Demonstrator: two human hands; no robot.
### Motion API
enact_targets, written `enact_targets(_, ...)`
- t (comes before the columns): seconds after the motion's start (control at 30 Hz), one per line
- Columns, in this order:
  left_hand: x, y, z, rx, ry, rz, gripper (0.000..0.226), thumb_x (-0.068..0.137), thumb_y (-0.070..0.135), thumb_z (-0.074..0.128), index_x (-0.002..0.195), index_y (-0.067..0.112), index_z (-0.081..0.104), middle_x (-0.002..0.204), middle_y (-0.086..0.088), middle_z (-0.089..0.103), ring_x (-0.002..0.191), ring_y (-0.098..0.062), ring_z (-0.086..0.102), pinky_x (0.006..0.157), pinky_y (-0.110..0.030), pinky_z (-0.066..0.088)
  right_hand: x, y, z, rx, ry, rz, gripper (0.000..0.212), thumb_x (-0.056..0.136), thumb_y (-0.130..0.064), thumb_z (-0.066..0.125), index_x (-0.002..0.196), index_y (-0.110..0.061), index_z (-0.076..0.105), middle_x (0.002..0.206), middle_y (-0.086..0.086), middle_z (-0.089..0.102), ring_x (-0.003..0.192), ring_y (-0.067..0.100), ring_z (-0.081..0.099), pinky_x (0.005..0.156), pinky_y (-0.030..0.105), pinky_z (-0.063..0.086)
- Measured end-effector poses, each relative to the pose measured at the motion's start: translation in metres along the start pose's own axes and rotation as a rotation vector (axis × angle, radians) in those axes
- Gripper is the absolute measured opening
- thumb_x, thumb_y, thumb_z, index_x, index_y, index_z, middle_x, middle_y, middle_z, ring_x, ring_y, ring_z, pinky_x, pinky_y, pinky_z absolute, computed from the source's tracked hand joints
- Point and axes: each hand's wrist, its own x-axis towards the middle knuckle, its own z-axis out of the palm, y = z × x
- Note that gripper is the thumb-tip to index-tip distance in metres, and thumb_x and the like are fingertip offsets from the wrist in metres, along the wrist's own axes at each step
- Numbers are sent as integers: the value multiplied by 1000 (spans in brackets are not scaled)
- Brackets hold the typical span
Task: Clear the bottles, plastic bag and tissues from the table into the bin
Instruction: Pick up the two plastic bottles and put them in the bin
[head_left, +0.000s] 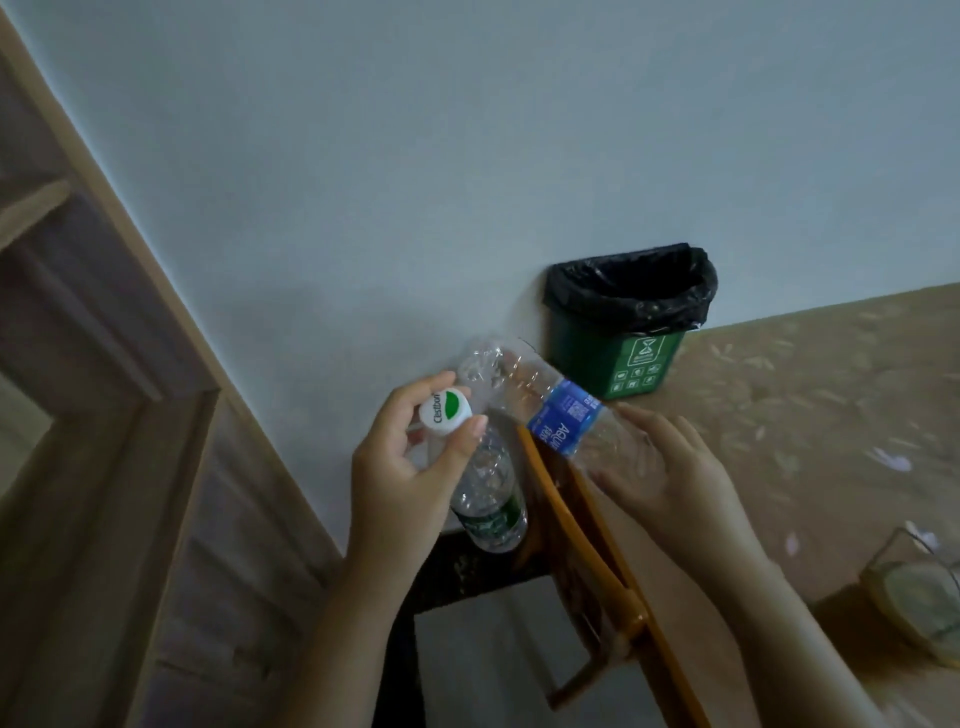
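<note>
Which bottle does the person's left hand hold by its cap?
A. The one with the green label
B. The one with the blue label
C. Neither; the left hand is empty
A: the left hand pinches the white cap of the bottle with the green label, while the right hand holds the blue-label bottle.

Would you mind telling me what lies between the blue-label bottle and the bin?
Nothing: in the head view only bare wall and tabletop separate the blue-label bottle, held in the right hand, from the bin.
</note>
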Motion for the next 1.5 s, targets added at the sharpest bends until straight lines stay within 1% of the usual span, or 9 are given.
enact_targets(0.17,60,-26,9,-107,-43,1,27,71,39,67,97,43,61,95,4,68,88,-11,64,74,-21,51,39,9,12,-57,58,61,61,71,-29,75,126,-25,49,111,-8,48,101,7,43,75,20,33)
enact_targets(0.3,97,-45,30,-182,-106,-6,26,71,37,67,96,38,61,94,6,68,88,-10,64,71,-17,50,76,25,8,-124,109,80,61,70,-29,76,125,-24,50,114,-1,53,103,17,48,79,30,36)
enact_targets(0.47,150,-60,65,-216,-192,9,27,72,35,67,98,39,62,99,-2,68,92,-18,64,76,-30,52,140,66,-8,-153,145,63,58,70,-25,78,123,-21,53,111,-1,53,101,19,51,80,29,34)
enact_targets(0.6,191,-62,95,-239,-246,25,24,72,35,67,96,38,62,97,2,70,89,-11,63,75,-23,50,191,106,-26,-209,133,92,57,71,-25,76,123,-20,52,117,4,55,102,20,52,82,32,37)
enact_targets(0.73,218,-67,123,-219,-300,13,26,72,37,66,97,35,61,96,1,69,89,-11,63,78,-27,51,229,142,-42,-276,73,114,56,72,-24,76,122,-21,52,119,5,54,106,26,50,85,38,41)
enact_targets(0.97,237,-86,145,-242,-365,-30,27,71,37,66,97,33,61,97,6,69,88,-11,64,73,-19,51,270,169,-46,-363,-46,81,57,72,-23,74,125,-19,50,121,8,52,105,25,50,86,41,44)
enact_targets(1.07,244,-93,147,-292,-363,-51,26,70,35,68,96,33,63,97,0,70,88,-12,64,72,-19,51,287,171,-43,-430,-114,58,58,73,-23,73,126,-21,49,124,5,50,107,23,48,86,41,45)
enact_targets(1.27,262,-107,145,-345,-376,-101,26,68,34,70,93,37,65,97,-3,70,89,-15,65,74,-21,51,320,177,-33,-512,-274,46,60,73,-24,72,128,-24,47,133,2,45,116,21,42,93,40,38)
enact_targets(1.5,288,-117,145,-433,-402,-140,26,71,14,67,95,23,62,94,3,71,86,-10,66,70,-16,51,343,175,-17,-682,-403,64,58,78,-24,66,131,-30,44,140,-4,39,127,19,30,105,38,22)
